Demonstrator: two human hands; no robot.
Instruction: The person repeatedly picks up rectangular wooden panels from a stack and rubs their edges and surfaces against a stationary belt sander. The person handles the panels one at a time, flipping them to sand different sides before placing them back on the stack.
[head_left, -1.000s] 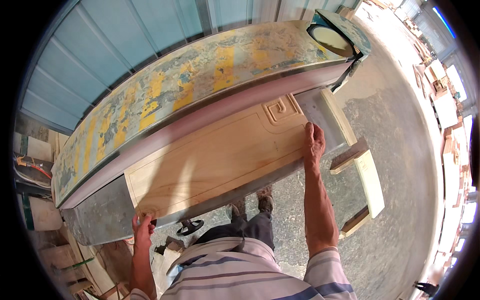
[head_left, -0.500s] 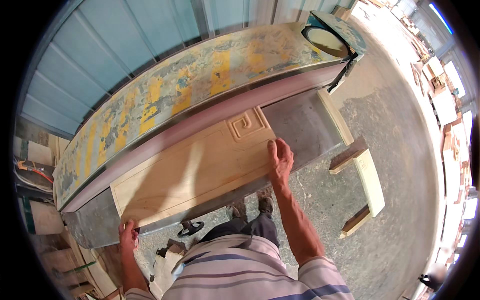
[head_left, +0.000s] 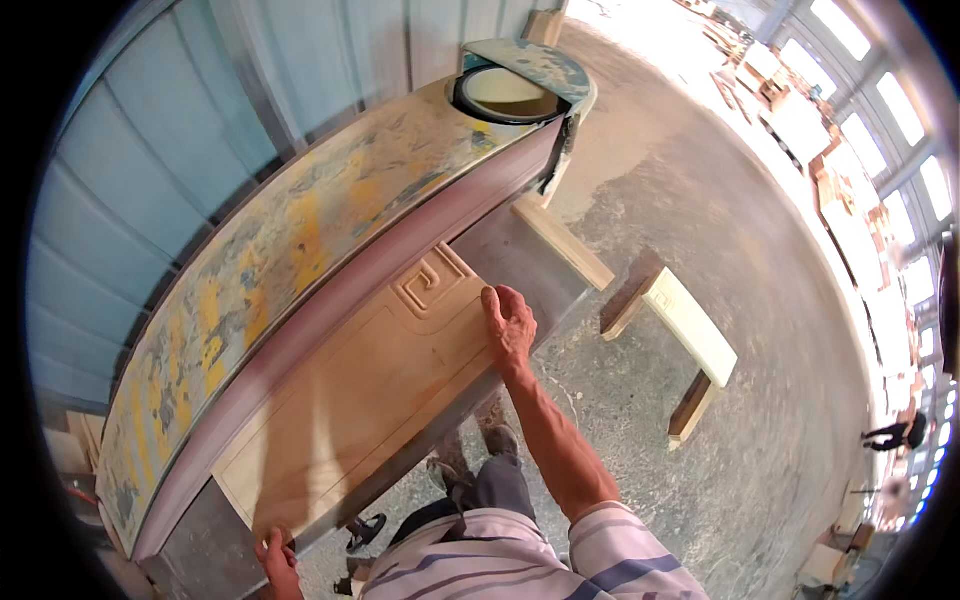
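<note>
A long wooden panel [head_left: 360,400] lies on the grey metal table [head_left: 520,255] of a long belt sander. Its far edge is up against the pinkish upright sanding belt [head_left: 360,305]. At its far right corner a square spiral pattern [head_left: 433,282] is carved in relief. My right hand [head_left: 512,322] grips the panel's right end, thumb on top and fingers curled at the edge. The near left corner is held by my left hand [head_left: 277,562], its fingers partly hidden.
The sander's top cover [head_left: 290,240] has worn yellow and grey stripes, with a round drum [head_left: 505,92] at its far end. A wooden strip [head_left: 562,242] edges the table's right end. On the floor stands a small pale wooden stool [head_left: 692,325]. A handwheel [head_left: 366,530] sits below the table.
My head view has turned to the right, so the sander appears further left and more slanted. Both hands keep hold of the panel, which stays against the belt.
</note>
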